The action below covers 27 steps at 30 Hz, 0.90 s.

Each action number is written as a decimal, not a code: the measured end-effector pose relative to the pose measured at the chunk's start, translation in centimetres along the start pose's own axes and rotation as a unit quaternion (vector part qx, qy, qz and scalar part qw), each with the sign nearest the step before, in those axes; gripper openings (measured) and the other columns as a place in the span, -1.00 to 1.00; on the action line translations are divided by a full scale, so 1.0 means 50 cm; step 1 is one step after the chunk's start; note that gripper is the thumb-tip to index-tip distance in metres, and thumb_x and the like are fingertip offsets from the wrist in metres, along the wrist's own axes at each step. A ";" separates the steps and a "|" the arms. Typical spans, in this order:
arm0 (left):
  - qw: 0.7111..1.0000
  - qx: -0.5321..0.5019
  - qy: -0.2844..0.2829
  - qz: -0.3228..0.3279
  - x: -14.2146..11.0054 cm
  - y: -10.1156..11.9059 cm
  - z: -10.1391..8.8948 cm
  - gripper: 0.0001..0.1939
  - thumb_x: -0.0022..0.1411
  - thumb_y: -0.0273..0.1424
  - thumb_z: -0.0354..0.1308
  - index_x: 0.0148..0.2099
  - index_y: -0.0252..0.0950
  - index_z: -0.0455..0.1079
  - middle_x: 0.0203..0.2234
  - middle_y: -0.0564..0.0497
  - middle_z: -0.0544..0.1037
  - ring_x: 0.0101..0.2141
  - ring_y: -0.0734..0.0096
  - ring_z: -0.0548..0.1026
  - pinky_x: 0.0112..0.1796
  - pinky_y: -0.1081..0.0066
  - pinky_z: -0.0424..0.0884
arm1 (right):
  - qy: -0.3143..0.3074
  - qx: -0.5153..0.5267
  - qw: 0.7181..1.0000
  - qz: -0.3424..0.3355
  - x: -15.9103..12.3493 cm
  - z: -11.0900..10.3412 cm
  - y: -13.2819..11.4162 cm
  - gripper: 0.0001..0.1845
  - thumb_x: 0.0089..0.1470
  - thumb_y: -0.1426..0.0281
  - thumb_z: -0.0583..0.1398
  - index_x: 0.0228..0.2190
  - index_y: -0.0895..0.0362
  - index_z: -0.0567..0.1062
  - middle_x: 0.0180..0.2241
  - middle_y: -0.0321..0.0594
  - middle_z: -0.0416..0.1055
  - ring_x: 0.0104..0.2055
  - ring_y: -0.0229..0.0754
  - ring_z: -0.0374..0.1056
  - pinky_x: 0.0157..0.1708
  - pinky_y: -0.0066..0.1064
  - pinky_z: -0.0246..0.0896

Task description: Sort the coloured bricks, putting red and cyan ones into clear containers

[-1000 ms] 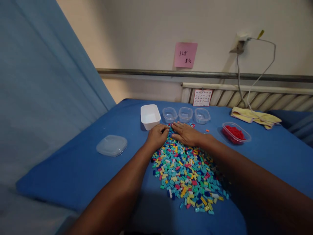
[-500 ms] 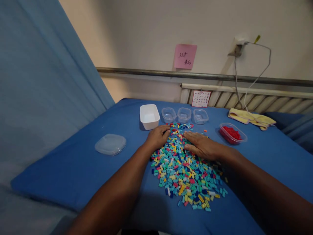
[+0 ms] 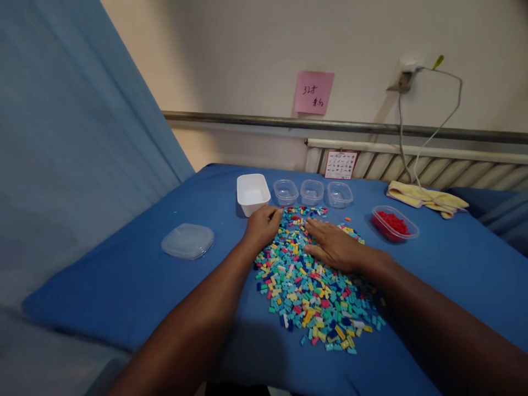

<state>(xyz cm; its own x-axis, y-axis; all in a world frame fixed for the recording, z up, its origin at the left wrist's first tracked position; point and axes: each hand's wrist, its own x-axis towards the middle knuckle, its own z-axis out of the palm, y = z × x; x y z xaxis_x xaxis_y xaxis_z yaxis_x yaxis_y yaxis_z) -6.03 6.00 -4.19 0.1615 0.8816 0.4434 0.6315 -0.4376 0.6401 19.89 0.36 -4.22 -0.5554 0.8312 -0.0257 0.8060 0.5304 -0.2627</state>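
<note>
Loosely spread across a blue surface (image 3: pixel 124 275), hundreds of small multicoloured bricks (image 3: pixel 305 286) lie beneath a worker's two bare hands. The right hand (image 3: pixel 333 245) lies palm down over the spread, its grip released and fingers extended. The left hand (image 3: pixel 263 224) curls at the far left edge, beside a white tub (image 3: pixel 251 210); whether its grip encloses any bricks cannot be told. Three clear containers (image 3: pixel 312 204) line up behind, and another, filled with red pieces (image 3: pixel 391 223), sits to the right. The bricks look light, stiff and hard to break, though smooth enough to skid; one is probably best pinched by opposite sides, a batch gathered from the edge with a cupped palm.
</note>
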 end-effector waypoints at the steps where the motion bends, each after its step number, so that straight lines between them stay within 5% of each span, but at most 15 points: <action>1: 0.999 -0.022 0.009 -0.022 0.002 -0.002 0.000 -0.54 0.50 -0.09 0.05 -0.27 -0.24 0.62 -0.36 -0.02 0.67 -0.25 0.22 0.62 -0.18 0.31 0.47 | -0.002 0.001 1.000 0.005 -0.016 0.001 -0.003 0.04 0.42 -0.26 -0.16 0.55 0.25 0.05 0.57 0.09 -0.14 0.61 0.18 -0.16 0.56 0.11 -0.23; 6: 0.983 -0.149 0.037 -0.100 0.010 -0.013 0.002 -0.23 0.52 0.19 -0.14 -0.27 -0.28 0.66 -0.34 -0.10 0.72 -0.25 0.18 0.68 -0.16 0.27 0.54 | 0.002 0.010 1.000 0.017 -0.079 -0.008 -0.024 0.01 0.43 -0.25 -0.13 0.55 0.20 0.07 0.57 0.01 -0.11 0.62 0.15 -0.20 0.58 0.07 -0.26; 12: 0.975 -0.172 0.054 -0.126 0.011 -0.006 -0.003 -0.16 0.50 0.24 -0.19 -0.31 -0.30 0.65 -0.38 -0.14 0.72 -0.30 0.16 0.69 -0.19 0.26 0.56 | 0.003 0.035 0.999 -0.009 -0.127 -0.013 -0.061 -0.04 0.45 -0.20 -0.04 0.55 0.17 0.06 0.58 0.00 -0.15 0.62 0.15 -0.20 0.57 0.09 -0.23; 16: 0.982 -0.123 0.074 -0.122 0.007 0.006 -0.009 -0.22 0.50 0.21 -0.14 -0.30 -0.29 0.62 -0.37 -0.11 0.71 -0.36 0.20 0.65 -0.27 0.28 0.51 | 0.027 0.057 0.996 -0.058 -0.133 -0.036 -0.085 -0.23 0.48 -0.09 0.02 0.44 0.12 0.33 0.47 0.03 0.23 0.54 0.16 0.09 0.50 0.07 0.00; 20: 0.986 -0.079 0.084 -0.117 0.004 0.016 -0.012 -0.23 0.54 0.15 -0.21 -0.41 -0.25 0.54 -0.46 -0.09 0.66 -0.36 0.19 0.62 -0.26 0.28 0.47 | 0.096 0.047 0.993 -0.050 -0.087 -0.072 -0.078 -0.52 0.52 0.09 0.05 0.13 0.05 0.62 0.10 -0.07 0.64 0.15 0.06 0.54 0.17 -0.13 0.38; 24: 0.988 -0.061 0.084 -0.117 0.003 0.018 -0.012 -0.20 0.56 0.15 -0.25 -0.52 -0.21 0.42 -0.56 -0.07 0.57 -0.42 0.20 0.57 -0.31 0.27 0.43 | 0.140 0.018 0.989 0.032 0.020 -0.104 -0.073 -0.67 0.44 0.32 0.14 0.05 0.03 0.67 0.03 -0.16 0.68 0.04 0.00 0.58 0.01 -0.29 0.39; 27: 0.986 -0.054 0.104 -0.115 0.001 0.018 -0.014 -0.18 0.58 0.15 -0.31 -0.57 -0.19 0.31 -0.63 -0.06 0.47 -0.49 0.25 0.50 -0.35 0.27 0.37 | 0.095 -0.024 0.995 0.036 0.114 -0.114 -0.097 -0.64 0.45 0.34 0.11 0.05 0.02 0.68 0.06 -0.17 0.68 0.08 -0.01 0.57 0.03 -0.33 0.36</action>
<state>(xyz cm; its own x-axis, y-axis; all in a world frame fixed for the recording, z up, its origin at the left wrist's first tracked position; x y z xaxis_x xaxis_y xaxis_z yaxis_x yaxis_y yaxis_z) -5.97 5.53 -3.14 -0.1431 0.9091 0.3913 0.5465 -0.2571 0.7970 13.98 3.45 2.39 -0.4512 0.8812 0.1410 0.8538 0.4722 -0.2193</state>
